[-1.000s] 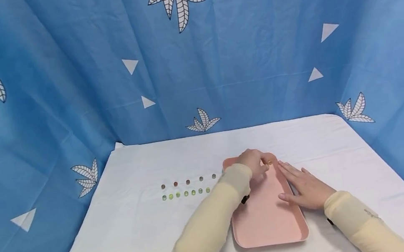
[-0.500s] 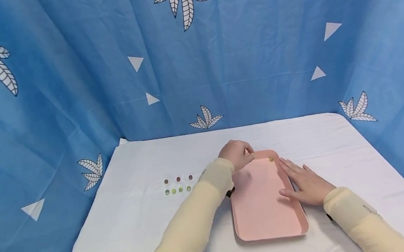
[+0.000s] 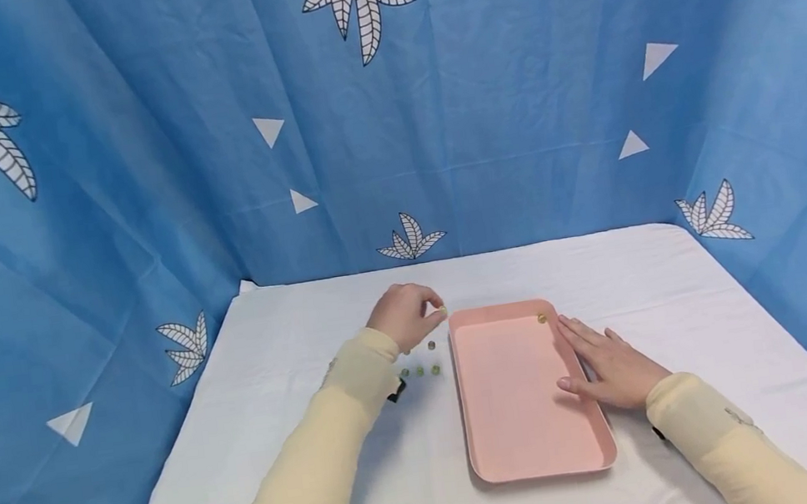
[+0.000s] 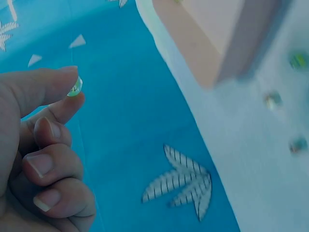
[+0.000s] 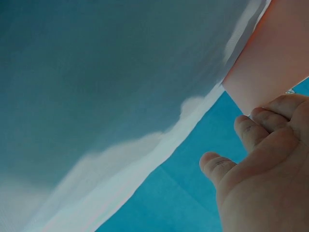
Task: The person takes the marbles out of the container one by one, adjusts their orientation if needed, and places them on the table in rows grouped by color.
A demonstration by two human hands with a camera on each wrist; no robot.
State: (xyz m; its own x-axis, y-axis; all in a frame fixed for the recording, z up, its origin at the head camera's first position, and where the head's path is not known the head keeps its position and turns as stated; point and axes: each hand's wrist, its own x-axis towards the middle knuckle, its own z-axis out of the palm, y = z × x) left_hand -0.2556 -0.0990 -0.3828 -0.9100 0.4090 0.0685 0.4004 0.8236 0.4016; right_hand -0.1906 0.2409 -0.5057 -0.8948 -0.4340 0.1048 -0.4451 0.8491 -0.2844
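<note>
In the head view my left hand [image 3: 406, 317] is above the white table, just left of the far left corner of a pink tray [image 3: 521, 406]. Its thumb and index finger pinch a small, clear green marble [image 4: 75, 88], plain in the left wrist view; the other fingers are curled. A yellowish marble [image 3: 542, 318] lies in the tray's far right corner. My right hand [image 3: 609, 369] rests along the tray's right side, fingers extended and thumb over the rim. The right wrist view shows its fingertips against the tray's pink wall [image 5: 270, 53].
Several marbles [image 3: 436, 370] sit in two rows on the white tablecloth [image 3: 239, 390], left of the tray; my left hand and sleeve hide part of the rows. A blue patterned curtain [image 3: 506, 105] hangs behind and beside the table.
My left hand has moved left, from inside the tray's far end, over its far left corner, to outside the tray with a marble between its fingertips. My right hand has stayed put.
</note>
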